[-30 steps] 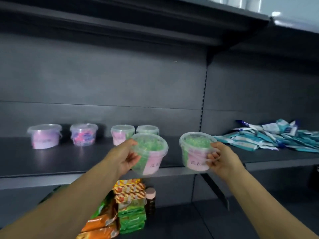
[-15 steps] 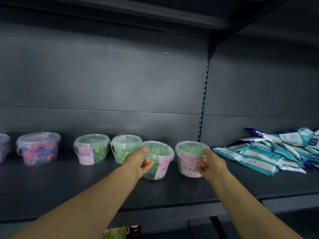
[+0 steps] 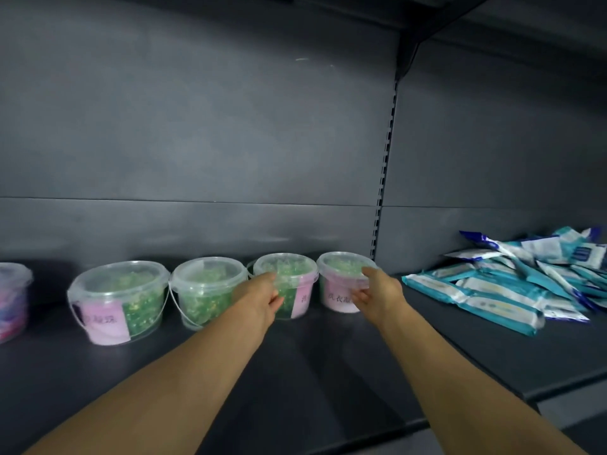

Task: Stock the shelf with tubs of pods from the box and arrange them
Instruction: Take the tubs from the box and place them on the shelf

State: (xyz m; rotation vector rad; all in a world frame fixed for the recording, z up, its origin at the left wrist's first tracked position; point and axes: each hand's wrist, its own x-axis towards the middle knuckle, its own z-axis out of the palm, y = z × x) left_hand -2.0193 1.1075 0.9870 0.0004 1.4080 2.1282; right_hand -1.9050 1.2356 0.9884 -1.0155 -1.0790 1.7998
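Several clear tubs of green pods with pink labels stand in a row along the back of the dark shelf (image 3: 328,362). My left hand (image 3: 259,297) grips the third green tub (image 3: 292,284), which rests on the shelf. My right hand (image 3: 377,292) grips the rightmost green tub (image 3: 338,274), also set down by the back wall. Left of them stand two more green tubs (image 3: 210,290) (image 3: 121,300). A tub of pink and blue pods (image 3: 11,297) is cut off at the left edge. The box is not in view.
A heap of blue and white packets (image 3: 512,284) lies on the shelf section to the right, past the slotted upright (image 3: 384,178). The grey back wall rises behind the tubs, and another shelf hangs overhead.
Both hands have pushed their tubs further back on the shelf, into line with the other green tubs. The view has moved closer and to the right.
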